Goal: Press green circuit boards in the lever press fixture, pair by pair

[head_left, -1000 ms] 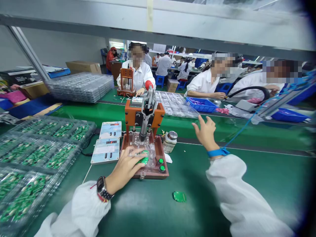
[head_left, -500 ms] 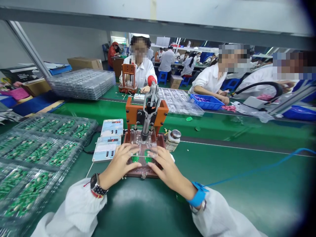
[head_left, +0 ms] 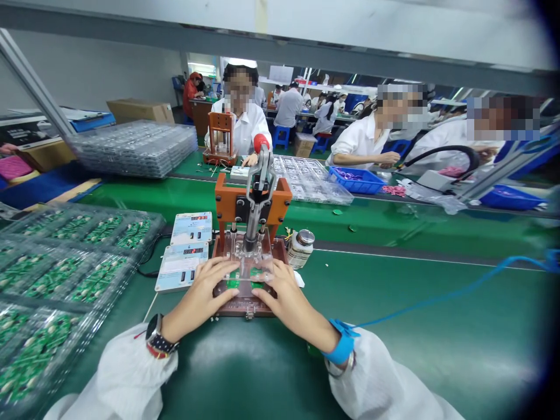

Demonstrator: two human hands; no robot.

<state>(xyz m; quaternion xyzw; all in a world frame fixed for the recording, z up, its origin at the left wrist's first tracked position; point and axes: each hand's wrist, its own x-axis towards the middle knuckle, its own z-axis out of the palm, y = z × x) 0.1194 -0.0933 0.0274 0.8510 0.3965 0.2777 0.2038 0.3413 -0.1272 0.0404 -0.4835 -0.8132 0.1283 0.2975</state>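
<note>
In front of me stands a test fixture with an orange bracket, a brown base and a metal toggle clamp topped by a red knob. Under its clear plastic plate lie two small green circuit boards, a left one and a right one. My left hand rests at the plate's left side, fingers stretched out, thumb near the left board. At the right side my right hand mirrors it, fingers spread, a blue strap on the wrist. Fingertips partly cover the plate and board edges.
Two digital counters and a plastic tray of green boards lie left. A jar stands right of the fixture. A blue cord crosses the bench at right. Beyond are stacked trays, a blue bin and co-workers.
The whole view has shifted, with fixture and hands appearing slightly further left. Both hands keep nearly the same pose at the plate. A co-worker's hand at right has risen from the blue bin.
</note>
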